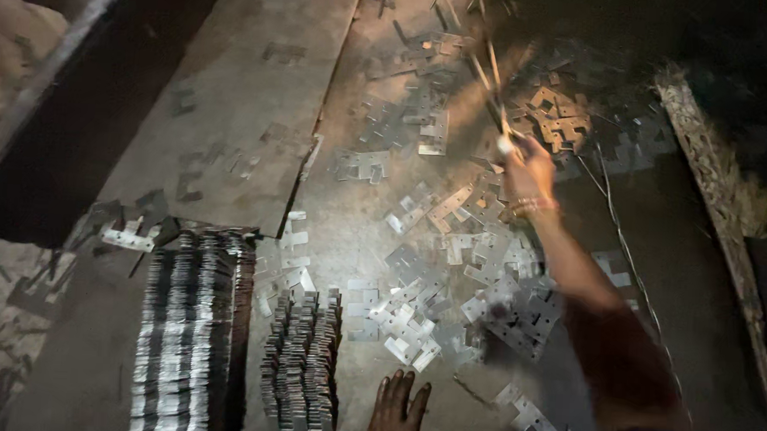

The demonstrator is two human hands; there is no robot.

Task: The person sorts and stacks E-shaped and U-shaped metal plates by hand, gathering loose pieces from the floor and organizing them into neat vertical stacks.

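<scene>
My right hand (527, 172) reaches out over the floor, shut on a thin metal rod (494, 77) that points away and is blurred. A bangle sits on that wrist. My left hand (399, 413) lies flat on the floor at the bottom edge, fingers spread, holding nothing. Just left of it stands a short row of stacked notched metal plates (301, 364). Loose plates of the same kind (450, 285) lie scattered between my two hands and under my right forearm.
A longer packed row of plates (189, 336) stands at bottom left. A large punched metal sheet (241, 103) lies beyond it, beside a dark beam (65, 111). A thin wire (619, 232) and a rough wooden plank (717, 189) run along the right.
</scene>
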